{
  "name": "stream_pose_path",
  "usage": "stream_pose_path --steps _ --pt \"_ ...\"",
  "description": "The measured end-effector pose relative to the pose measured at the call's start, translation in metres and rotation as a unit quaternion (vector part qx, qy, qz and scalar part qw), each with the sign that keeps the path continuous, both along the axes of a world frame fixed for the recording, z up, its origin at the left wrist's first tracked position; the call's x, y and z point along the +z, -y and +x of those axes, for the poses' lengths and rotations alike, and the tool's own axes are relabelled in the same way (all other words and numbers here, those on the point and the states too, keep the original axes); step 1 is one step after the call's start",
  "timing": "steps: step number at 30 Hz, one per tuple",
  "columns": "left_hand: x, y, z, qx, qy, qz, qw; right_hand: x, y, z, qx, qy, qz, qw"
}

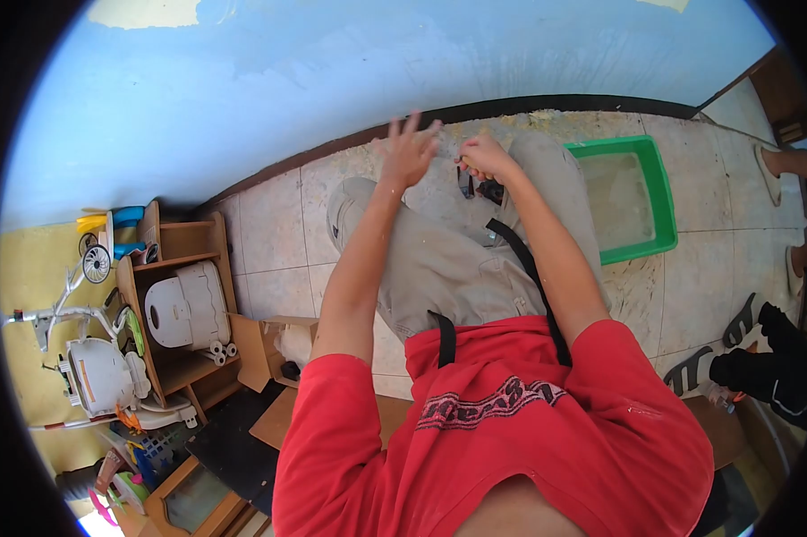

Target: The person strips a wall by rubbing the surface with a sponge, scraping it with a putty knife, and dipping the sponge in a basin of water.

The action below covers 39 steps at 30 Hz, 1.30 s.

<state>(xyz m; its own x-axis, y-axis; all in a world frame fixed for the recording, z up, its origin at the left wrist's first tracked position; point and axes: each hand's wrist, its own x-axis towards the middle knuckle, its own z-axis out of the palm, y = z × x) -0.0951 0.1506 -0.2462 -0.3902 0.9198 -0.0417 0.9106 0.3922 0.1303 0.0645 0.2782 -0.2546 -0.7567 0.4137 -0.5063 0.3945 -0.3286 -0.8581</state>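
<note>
My left hand [408, 159] is raised in front of the blue wall's base, with its fingers spread and slightly blurred; nothing shows in it. To its right, my right hand [488, 159] is closed around a small object with a yellowish end, mostly hidden by the fingers. Just below that hand, a dark object [489, 191] shows between my knees, partly covered by my leg; its kind is unclear. A green basin [667, 201] of cloudy liquid stands on the floor beside my right knee.
The blue wall [359, 72] has a dark, crumbling base strip [529, 106]. At left are a wooden shelf [140, 304] with a white case and a metal-framed object with wheels. Other people's feet in sandals [690, 371] are at right on the tiled floor [703, 268].
</note>
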Motion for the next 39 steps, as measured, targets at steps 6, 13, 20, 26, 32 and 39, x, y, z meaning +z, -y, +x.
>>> stream_pose_path --steps 6,13,20,26,32,39 --pt "-0.002 0.008 -0.006 -0.012 -0.031 -0.007 0.999 -0.004 -0.001 -0.003 0.017 0.022 0.003 1.0" --pt "-0.057 0.008 -0.04 0.182 0.192 -0.017 0.964 -0.03 -0.013 -0.01 -0.106 0.028 0.08 0.991" --pt "-0.068 0.005 -0.043 0.15 0.316 -0.041 0.936 0.027 -0.011 0.001 -0.121 0.001 0.163 0.979" --pt "-0.07 -0.003 -0.039 0.114 0.371 -0.045 0.92 0.2 -0.031 -0.021 -0.056 -0.325 0.12 0.936" --pt "-0.082 -0.009 -0.038 0.092 0.426 -0.036 0.899 0.212 -0.062 -0.048 -0.133 -0.39 0.072 0.908" --pt "-0.079 -0.012 -0.046 0.095 0.391 -0.027 0.915 -0.028 -0.014 -0.012 -0.137 -0.008 0.078 0.987"
